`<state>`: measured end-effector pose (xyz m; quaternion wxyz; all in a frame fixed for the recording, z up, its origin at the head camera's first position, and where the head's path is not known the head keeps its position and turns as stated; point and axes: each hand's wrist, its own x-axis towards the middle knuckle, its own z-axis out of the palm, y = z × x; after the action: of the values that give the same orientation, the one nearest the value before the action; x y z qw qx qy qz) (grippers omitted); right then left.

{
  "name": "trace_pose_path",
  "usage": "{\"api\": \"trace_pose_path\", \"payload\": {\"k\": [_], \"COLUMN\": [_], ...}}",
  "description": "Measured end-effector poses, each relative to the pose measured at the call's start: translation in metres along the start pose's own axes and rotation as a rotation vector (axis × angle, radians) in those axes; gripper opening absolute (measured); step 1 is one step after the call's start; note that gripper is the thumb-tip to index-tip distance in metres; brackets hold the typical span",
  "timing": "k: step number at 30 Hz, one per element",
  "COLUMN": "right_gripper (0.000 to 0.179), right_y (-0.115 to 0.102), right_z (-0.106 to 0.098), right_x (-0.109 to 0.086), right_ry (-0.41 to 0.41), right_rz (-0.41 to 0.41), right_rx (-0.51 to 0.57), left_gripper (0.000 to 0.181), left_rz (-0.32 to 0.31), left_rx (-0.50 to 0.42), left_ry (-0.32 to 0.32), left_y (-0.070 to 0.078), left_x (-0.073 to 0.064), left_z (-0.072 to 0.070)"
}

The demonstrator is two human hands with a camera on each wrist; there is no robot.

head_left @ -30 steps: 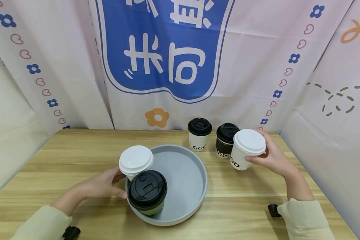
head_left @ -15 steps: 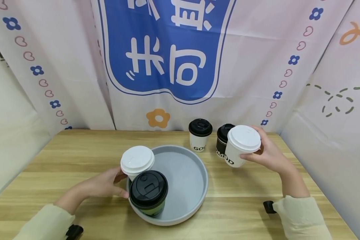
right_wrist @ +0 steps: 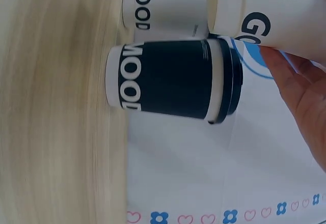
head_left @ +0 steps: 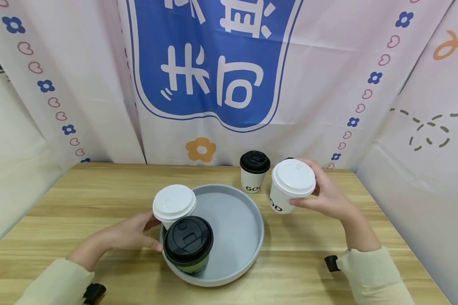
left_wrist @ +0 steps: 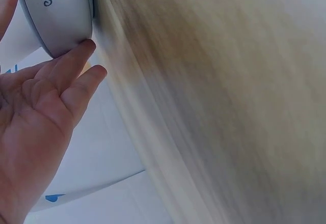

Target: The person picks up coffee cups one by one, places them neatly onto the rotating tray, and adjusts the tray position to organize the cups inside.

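Observation:
My right hand (head_left: 324, 195) grips a white paper coffee cup (head_left: 280, 200) with a white lid, thumb across its near side. In the right wrist view this cup (right_wrist: 285, 15) is raised above the table, overlapping other cups. My left hand (head_left: 131, 233) rests against the left side of a round grey tray (head_left: 236, 228), thumb and fingers spread along its outer wall. The left wrist view shows fingertips (left_wrist: 86, 48) touching that lettered wall (left_wrist: 66, 18). On the tray's left side stand a white-lidded cup (head_left: 174, 203) and a larger green cup with a black lid (head_left: 188, 241).
Behind the tray stands a white cup with a black lid (head_left: 253, 169). A black cup (right_wrist: 168, 79) is beside it, mostly hidden by the held cup in the head view. The wooden table (head_left: 99, 190) ends at a printed cloth backdrop (head_left: 320, 84).
My right hand has carried the white-lidded cup leftward, toward the tray, and it now covers the black cup. The left hand has stayed at the tray.

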<state>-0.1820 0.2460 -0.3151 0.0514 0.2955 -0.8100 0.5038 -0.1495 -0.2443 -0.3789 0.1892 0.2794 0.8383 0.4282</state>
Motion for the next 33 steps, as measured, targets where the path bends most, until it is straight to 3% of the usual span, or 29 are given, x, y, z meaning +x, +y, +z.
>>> {"api": "trace_pose_path", "payload": {"k": [8, 23, 33], "right_gripper": [0.1, 0.099, 0.1], "right_y": [-0.009, -0.018, -0.016], "right_z": [0.022, 0.059, 0.078], "right_x": [0.005, 0.004, 0.002], "right_ry": [-0.035, -0.201, -0.28], "right_rz": [-0.039, -0.068, -0.044], "right_rx": [0.041, 0.108, 0.123], "left_gripper": [0.104, 0.105, 0.105], "left_rz": [-0.02, -0.05, -0.048], "left_rx": [0.011, 0.014, 0.009], "left_ry": [0.004, -0.008, -0.008], "left_y": [0.002, 0.007, 0.004], "left_x": [0.0, 0.0, 0.001], "left_z": [0.0, -0.001, -0.001]}}
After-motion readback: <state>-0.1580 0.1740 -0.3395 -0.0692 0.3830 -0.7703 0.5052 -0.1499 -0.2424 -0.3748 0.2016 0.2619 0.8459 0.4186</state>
